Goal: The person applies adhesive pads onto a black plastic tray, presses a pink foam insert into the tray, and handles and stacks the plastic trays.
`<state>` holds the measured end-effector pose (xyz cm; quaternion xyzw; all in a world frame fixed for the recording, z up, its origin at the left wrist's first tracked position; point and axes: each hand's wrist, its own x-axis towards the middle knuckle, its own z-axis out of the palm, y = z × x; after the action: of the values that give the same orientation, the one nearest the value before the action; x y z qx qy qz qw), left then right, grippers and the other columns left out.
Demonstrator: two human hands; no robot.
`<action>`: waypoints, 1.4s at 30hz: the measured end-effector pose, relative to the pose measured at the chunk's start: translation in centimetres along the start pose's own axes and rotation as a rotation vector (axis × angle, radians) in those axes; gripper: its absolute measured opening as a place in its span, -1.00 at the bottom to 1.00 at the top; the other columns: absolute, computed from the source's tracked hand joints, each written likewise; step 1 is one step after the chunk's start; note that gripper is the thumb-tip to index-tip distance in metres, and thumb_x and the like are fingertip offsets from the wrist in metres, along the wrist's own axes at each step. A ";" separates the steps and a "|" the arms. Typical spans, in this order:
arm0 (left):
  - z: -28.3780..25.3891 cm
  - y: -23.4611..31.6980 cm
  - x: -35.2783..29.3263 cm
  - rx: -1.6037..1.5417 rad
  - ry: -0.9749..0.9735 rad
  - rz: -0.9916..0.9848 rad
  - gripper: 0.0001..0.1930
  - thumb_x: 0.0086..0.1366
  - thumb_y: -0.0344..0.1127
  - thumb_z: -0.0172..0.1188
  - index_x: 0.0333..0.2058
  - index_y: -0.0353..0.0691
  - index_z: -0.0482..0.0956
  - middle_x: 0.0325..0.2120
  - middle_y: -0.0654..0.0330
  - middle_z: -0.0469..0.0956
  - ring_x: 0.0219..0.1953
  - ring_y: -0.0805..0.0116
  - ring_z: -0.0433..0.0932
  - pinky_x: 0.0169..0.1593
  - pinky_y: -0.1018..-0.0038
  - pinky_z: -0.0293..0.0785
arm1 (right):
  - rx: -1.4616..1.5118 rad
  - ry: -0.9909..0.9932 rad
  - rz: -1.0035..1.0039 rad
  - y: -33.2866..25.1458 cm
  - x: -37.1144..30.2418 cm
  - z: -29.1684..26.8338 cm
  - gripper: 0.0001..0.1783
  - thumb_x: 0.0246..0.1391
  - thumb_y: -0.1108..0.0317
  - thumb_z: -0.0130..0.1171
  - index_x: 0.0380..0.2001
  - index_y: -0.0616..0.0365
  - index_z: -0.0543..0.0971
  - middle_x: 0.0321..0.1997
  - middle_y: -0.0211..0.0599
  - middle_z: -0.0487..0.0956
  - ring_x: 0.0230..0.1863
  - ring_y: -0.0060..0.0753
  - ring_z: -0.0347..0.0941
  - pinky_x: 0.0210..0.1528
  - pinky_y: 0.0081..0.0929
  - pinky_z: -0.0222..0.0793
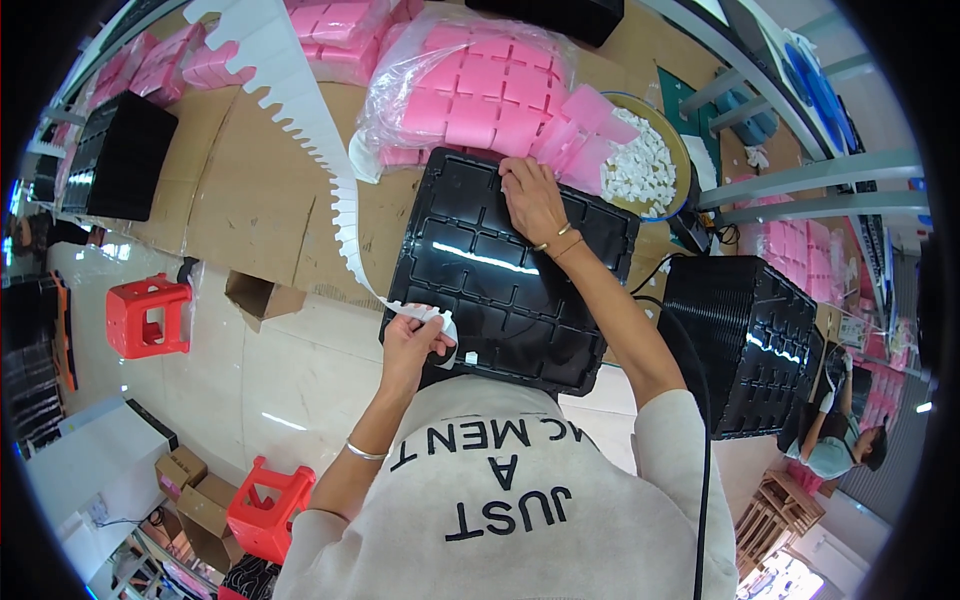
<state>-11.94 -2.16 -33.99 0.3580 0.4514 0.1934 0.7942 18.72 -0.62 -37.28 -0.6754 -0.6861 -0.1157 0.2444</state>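
Pinches a white strip [352, 225] between thumb and bent fingers of the left hand [408, 348], right by the lower left corner of a black tray [500, 300]. Bends the fingers of the right hand [533, 205], held close together, over the tray's far edge, right of its middle; cannot tell whether gripping or only resting there. Has the tray squarely in front of the body, far part over the brown cardboard [250, 190], near part reaching past the cardboard's front edge, close to the pale sweatshirt [520, 480], with little room on that side. Also has a small white piece [471, 358] on the tray, just inside the near edge, right of the left hand. Trails the strip, toothed along its edge, up and leftward from the fingertips, over the cardboard and out at the top of the view. Works tight against pink foam [480, 90] in clear plastic beyond the far edge, and a round bowl [683, 168] of white bits [640, 165] near the far right corner. Has only a narrow gap on the right, before a stack of black trays [740, 340]. Finds most free room leftward, over bare cardboard as far as a black stack [125, 155]
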 end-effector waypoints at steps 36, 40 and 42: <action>1.0 -1.3 2.0 0.170 -0.036 0.020 -0.90 0.30 -0.43 0.22 -0.25 -0.27 0.52 -0.50 0.30 0.56 -0.56 0.63 0.47 -0.53 0.69 0.24 | 0.173 -0.011 0.212 1.6 -0.1 0.1 -0.88 -0.12 0.55 0.17 -0.44 0.17 0.48 -0.13 -0.22 0.43 -0.10 -0.08 0.38 -0.12 -0.16 0.29; 0.5 -1.5 2.6 0.178 -0.038 0.029 -0.89 0.30 -0.42 0.22 -0.24 -0.28 0.51 -0.50 0.29 0.56 -0.55 0.62 0.49 -0.53 0.69 0.24 | 0.151 -0.012 0.220 1.0 -0.4 0.4 -0.82 -0.09 0.55 0.18 -0.35 0.20 0.45 -0.13 -0.17 0.45 -0.11 0.00 0.40 -0.09 -0.14 0.32; 0.6 -1.5 2.7 0.164 -0.038 0.023 -0.89 0.30 -0.42 0.22 -0.23 -0.29 0.51 -0.50 0.29 0.56 -0.55 0.62 0.49 -0.53 0.69 0.24 | 0.289 0.091 0.292 0.7 -0.7 0.5 -0.76 -0.07 0.52 0.24 -0.31 0.19 0.42 -0.11 -0.13 0.46 -0.07 0.04 0.40 -0.02 -0.15 0.33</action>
<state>-10.06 -1.67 -36.47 0.4309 0.4463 0.1580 0.7683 19.28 -0.93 -38.14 -0.7198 -0.5784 -0.0097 0.3838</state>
